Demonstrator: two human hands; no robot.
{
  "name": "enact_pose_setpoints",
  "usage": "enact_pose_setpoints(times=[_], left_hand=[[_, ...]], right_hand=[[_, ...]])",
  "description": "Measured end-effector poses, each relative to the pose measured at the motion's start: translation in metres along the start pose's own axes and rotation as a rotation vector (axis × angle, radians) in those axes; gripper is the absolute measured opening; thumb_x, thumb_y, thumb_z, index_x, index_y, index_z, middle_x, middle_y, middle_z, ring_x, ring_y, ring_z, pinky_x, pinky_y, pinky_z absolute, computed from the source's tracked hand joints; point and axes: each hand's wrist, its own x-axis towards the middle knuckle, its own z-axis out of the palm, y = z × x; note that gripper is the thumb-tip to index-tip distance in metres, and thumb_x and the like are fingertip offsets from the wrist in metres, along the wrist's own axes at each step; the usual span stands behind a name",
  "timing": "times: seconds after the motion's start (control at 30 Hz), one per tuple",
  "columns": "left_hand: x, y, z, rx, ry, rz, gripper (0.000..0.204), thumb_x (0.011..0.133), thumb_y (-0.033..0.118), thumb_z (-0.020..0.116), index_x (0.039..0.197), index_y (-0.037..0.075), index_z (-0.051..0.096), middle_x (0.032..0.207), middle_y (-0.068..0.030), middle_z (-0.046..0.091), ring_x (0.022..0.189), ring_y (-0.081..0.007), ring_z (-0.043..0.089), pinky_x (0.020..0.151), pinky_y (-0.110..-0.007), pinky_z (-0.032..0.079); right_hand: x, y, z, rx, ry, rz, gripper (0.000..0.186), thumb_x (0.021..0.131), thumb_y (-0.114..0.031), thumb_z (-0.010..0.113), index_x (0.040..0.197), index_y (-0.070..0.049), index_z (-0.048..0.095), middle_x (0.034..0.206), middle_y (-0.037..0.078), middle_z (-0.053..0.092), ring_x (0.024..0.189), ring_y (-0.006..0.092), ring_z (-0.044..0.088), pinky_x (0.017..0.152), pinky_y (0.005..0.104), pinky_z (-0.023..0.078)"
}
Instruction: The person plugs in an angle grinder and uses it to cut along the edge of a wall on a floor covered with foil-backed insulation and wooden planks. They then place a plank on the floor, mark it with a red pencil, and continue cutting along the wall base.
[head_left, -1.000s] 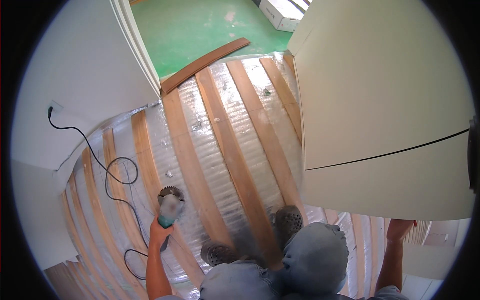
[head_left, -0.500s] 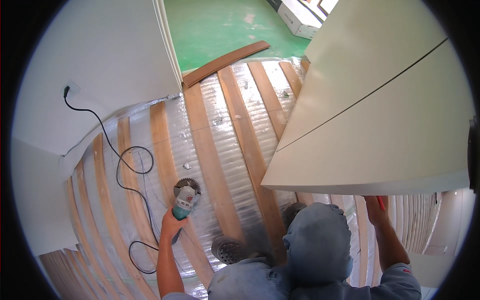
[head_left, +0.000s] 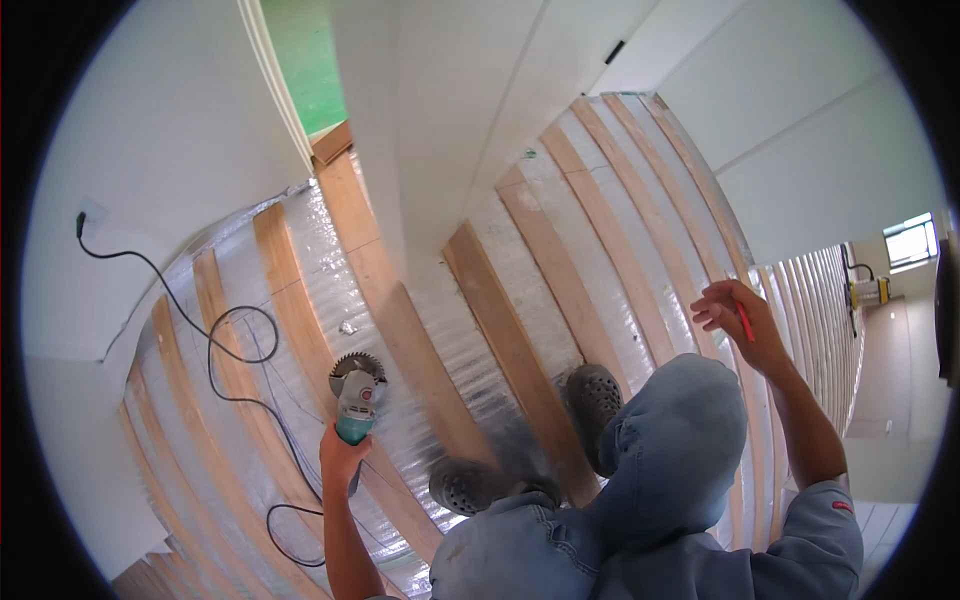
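Note:
My left hand [head_left: 343, 452] is wrapped round the teal-and-grey body of an angle grinder [head_left: 357, 402]. A toothed saw blade [head_left: 358, 372] is fitted at its front end, just over the foil-covered floor and a wooden strip. My right hand [head_left: 745, 322] is raised over the strips on the right, with a slim red pencil [head_left: 744, 321] held against the palm. Its fingertips curl forward and touch nothing else. A white door [head_left: 430, 130] stands ahead, between the doorway and the strips on the right, apart from both hands.
Wooden strips [head_left: 520, 340] run in rows over silvery foil underlay. A black power cord [head_left: 245, 400] loops on the left and goes up to a wall socket [head_left: 93, 210]. A brown board [head_left: 332, 143] lies at the doorway to a green floor. My shoes [head_left: 594, 400] stand among the strips.
The door has swung from the right toward the left, uncovering strips behind it. My right hand has come off the door's edge and up into view. The grinder stays in my left hand.

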Motion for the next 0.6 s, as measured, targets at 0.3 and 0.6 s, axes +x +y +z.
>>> enact_pose_setpoints(times=[0.3, 0.6], left_hand=[[0.0, 0.001, 0.005, -0.026, 0.014, -0.015, 0.063, 0.072, 0.026, 0.084, 0.128, 0.004, 0.063, 0.107, -0.0207, 0.074, 0.096, -0.0414, 0.071, 0.087, -0.045, 0.056], [0.002, -0.009, 0.008, -0.003, 0.027, 0.007, 0.061, 0.073, 0.023, 0.083, 0.126, 0.003, 0.063, 0.105, -0.0201, 0.073, 0.093, -0.04, 0.07, 0.087, -0.045, 0.055]], right_hand=[[0.005, -0.006, -0.062, -0.248, 0.134, 0.013, 0.03, 0.108, -0.022, 0.064, 0.128, 0.0, 0.061, 0.111, 0.015, 0.077, 0.101, 0.0198, 0.075, 0.085, 0.0317, 0.06], [0.058, 0.05, -0.09, -0.502, 0.154, -0.038, 0.027, 0.104, -0.02, 0.069, 0.125, -0.004, 0.066, 0.102, 0.016, 0.078, 0.096, 0.0235, 0.077, 0.086, 0.036, 0.059]])
